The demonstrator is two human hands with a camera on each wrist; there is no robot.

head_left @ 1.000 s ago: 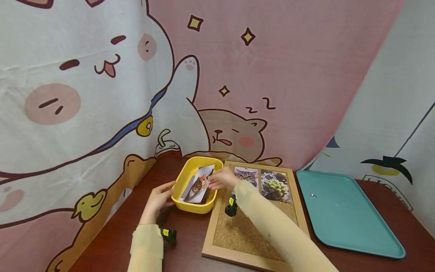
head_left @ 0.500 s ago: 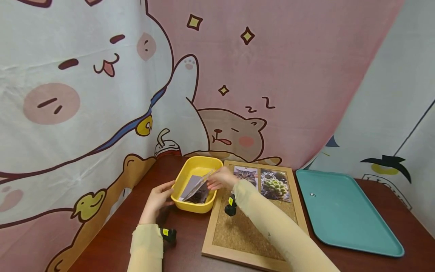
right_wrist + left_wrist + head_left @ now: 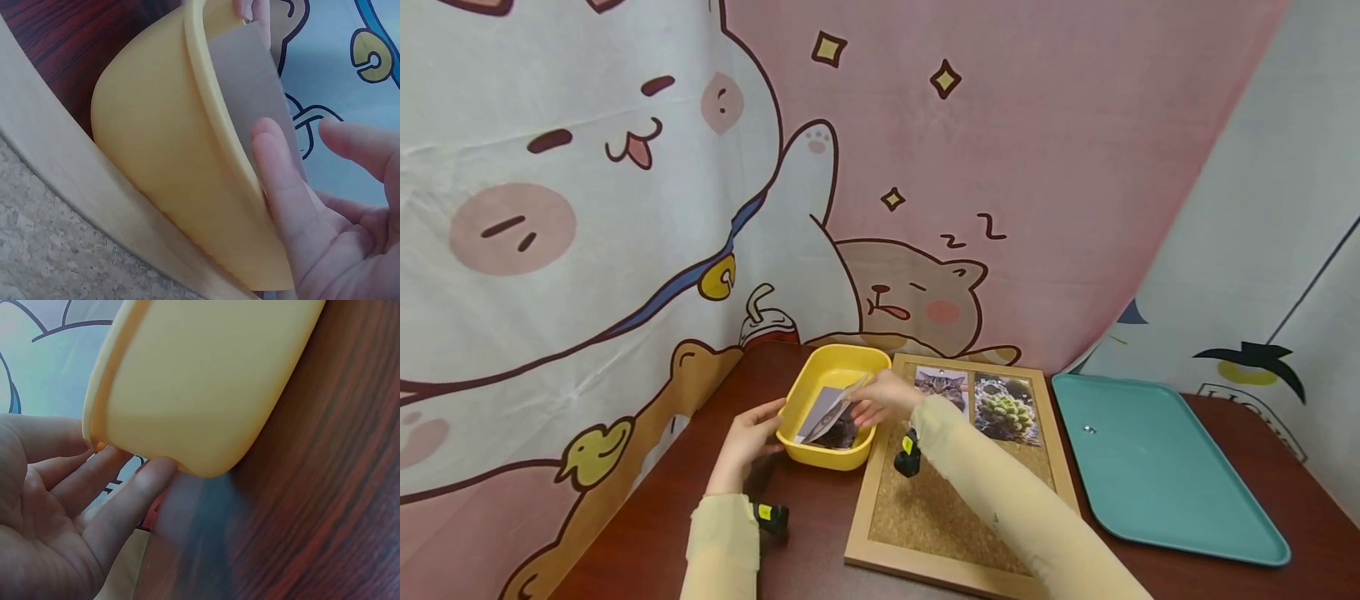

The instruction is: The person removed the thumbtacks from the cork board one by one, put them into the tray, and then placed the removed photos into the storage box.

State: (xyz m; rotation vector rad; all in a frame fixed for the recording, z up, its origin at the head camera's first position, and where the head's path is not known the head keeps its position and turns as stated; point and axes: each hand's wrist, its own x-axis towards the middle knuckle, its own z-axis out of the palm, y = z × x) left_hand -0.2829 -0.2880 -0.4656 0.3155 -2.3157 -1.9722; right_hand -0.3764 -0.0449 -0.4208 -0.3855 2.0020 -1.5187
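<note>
In the head view my left hand (image 3: pixel 752 437) holds the near left side of a yellow plastic basin (image 3: pixel 840 456). Seen from the left wrist, its fingers (image 3: pixel 56 436) meet the basin's rim and outer wall. My right hand (image 3: pixel 887 396) reaches over the basin's right side and holds a photo card (image 3: pixel 833 410) tipped up almost edge-on. In the right wrist view the thumb lies against the card's plain grey back (image 3: pixel 250 87), while the index finger is extended away from it. More cards, one grey (image 3: pixel 818 408) and one dark, lie in the basin under the raised one.
A wood-framed corkboard (image 3: pixel 951 508) lies right of the basin, with a cat photo (image 3: pixel 942 386) and a succulent photo (image 3: pixel 1006 408) along its top. Farther right is a teal tray (image 3: pixel 1172 475) bearing a few small shiny pieces (image 3: pixel 1088 429). A cartoon-printed cloth (image 3: pixel 1037 150) hangs behind.
The cat photo card in my right hand has gone from facing up to tilted nearly on edge, uncovering the cards below. My right hand shifted slightly left; my left hand stays put.
</note>
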